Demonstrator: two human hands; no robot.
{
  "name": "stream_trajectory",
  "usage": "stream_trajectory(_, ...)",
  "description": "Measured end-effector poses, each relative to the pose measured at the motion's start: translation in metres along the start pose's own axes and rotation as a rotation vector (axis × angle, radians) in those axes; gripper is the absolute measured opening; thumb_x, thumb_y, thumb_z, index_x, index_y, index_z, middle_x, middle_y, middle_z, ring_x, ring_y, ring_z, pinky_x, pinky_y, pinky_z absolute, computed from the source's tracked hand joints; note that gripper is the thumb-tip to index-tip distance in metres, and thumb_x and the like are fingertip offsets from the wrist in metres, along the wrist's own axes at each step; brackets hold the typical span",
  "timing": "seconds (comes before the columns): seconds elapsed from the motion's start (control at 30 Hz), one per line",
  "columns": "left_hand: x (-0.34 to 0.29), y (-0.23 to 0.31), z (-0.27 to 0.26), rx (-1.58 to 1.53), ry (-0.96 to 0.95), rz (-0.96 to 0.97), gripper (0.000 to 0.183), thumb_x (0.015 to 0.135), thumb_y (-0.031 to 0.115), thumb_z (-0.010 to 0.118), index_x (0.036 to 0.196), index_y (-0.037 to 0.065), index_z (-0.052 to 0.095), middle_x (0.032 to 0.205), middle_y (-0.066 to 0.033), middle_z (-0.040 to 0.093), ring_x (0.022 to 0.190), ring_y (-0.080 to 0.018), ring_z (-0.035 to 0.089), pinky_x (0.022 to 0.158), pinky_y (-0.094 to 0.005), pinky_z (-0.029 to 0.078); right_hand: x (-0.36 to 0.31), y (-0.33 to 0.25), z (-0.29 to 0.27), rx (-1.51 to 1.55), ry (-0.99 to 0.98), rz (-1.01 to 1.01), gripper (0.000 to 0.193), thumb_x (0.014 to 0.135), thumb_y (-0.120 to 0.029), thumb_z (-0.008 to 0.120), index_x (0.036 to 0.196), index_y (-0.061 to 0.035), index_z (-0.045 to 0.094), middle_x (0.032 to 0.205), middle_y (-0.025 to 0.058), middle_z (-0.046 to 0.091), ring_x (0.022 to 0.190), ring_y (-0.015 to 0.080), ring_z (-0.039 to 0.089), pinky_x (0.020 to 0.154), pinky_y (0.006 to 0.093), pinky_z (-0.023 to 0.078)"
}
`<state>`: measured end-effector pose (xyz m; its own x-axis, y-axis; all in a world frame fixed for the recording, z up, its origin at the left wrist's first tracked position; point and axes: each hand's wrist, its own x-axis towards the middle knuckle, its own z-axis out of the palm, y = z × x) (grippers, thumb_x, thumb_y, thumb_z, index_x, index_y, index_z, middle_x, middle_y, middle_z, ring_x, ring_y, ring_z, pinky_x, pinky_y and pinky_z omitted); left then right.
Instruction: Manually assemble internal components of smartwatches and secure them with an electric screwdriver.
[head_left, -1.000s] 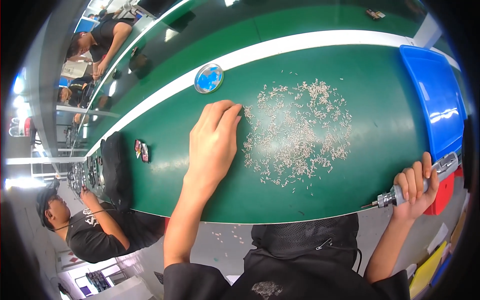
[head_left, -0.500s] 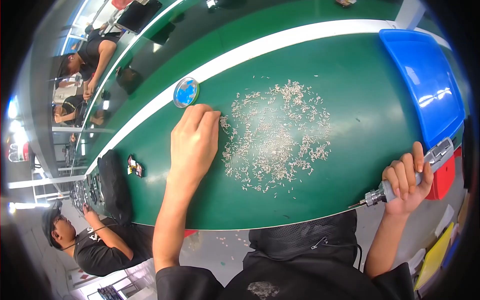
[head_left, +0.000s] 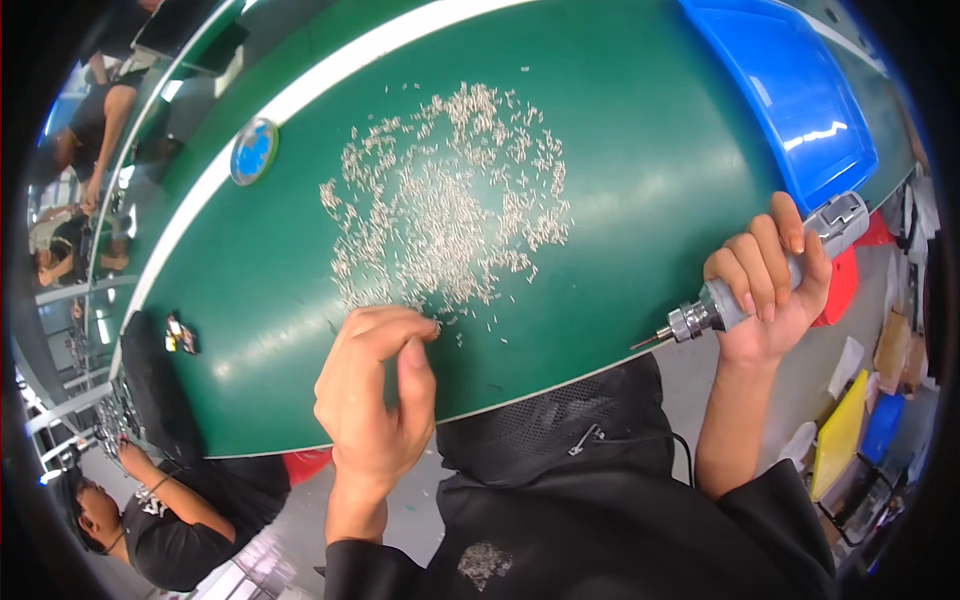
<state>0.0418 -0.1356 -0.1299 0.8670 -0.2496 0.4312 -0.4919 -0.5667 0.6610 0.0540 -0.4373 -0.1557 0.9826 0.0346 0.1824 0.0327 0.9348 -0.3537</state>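
Many tiny silver pin-like pieces (head_left: 445,225) lie spread in a loose round patch on the green table (head_left: 620,200). My left hand (head_left: 375,395) is at the near edge of that patch, its fingers curled in and the thumb close to the index finger. Anything between those fingertips is too small to make out. At the right, my right hand (head_left: 770,285) is wrapped round a grey electric screwdriver (head_left: 725,308). Its metal chuck and thin bit point left, above the table's near edge.
A blue tray (head_left: 800,100) stands at the far right, with a red bin (head_left: 838,288) below it. A round clear dish (head_left: 254,152) with blue contents sits at the far left. A black bundle (head_left: 172,390) lies at the left end, near a seated co-worker (head_left: 190,520).
The view has shifted, so the table's contents appear further left and higher. My left hand has come back from near the dish to the patch's near edge. My right hand still holds the screwdriver.
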Motion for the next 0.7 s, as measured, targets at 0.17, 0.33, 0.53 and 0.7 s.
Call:
stream_trajectory(0.17, -0.012, 0.012, 0.019, -0.238, 0.023, -0.021, 0.008, 0.088, -0.011, 0.055, 0.095, -0.008, 0.059, 0.083, -0.0194, 0.065, 0.081, -0.0268, 0.064, 0.064, -0.0317, 0.053, 0.009, 0.018, 0.038, 0.020, 0.006, -0.011, 0.016, 0.093, -0.014, 0.055, 0.083, -0.0093, 0.044, 0.052, -0.0006, 0.040, 0.043, 0.0098, 0.041, 0.049, 0.0259, 0.037)
stream_trajectory(0.33, -0.022, 0.028, 0.039, -0.551, 0.102, -0.098, 0.017, 0.073, -0.016, 0.066, 0.087, -0.007, 0.062, 0.082, -0.0187, 0.067, 0.075, -0.0286, 0.067, 0.068, -0.0344, 0.054, 0.015, 0.029, 0.060, 0.090, -0.062, -0.046, 0.014, 0.090, -0.015, 0.055, 0.080, -0.0091, 0.047, 0.052, 0.0000, 0.044, 0.042, 0.0109, 0.044, 0.048, 0.0254, 0.040)
stream_trajectory(0.53, -0.024, 0.040, 0.047, -1.077, 0.054, -0.308, 0.004, 0.087, -0.004, 0.057, 0.087, -0.007, 0.060, 0.083, -0.0218, 0.065, 0.075, -0.0245, 0.064, 0.068, -0.0334, 0.052, 0.010, 0.038, 0.072, 0.110, -0.081, -0.025, 0.013, 0.089, -0.018, 0.053, 0.080, -0.0089, 0.049, 0.052, 0.0009, 0.044, 0.043, 0.0122, 0.046, 0.048, 0.0267, 0.042)
stream_trajectory(0.7, -0.027, 0.038, 0.050, -1.183, 0.045, -0.311, 0.011, 0.092, 0.002, 0.055, 0.089, -0.007, 0.059, 0.084, -0.0232, 0.064, 0.074, -0.0231, 0.061, 0.067, -0.0336, 0.052, 0.008, 0.043, 0.071, 0.120, -0.034, 0.003, 0.015, 0.088, -0.020, 0.054, 0.080, -0.0094, 0.048, 0.052, 0.0013, 0.043, 0.042, 0.0131, 0.045, 0.049, 0.0278, 0.041)
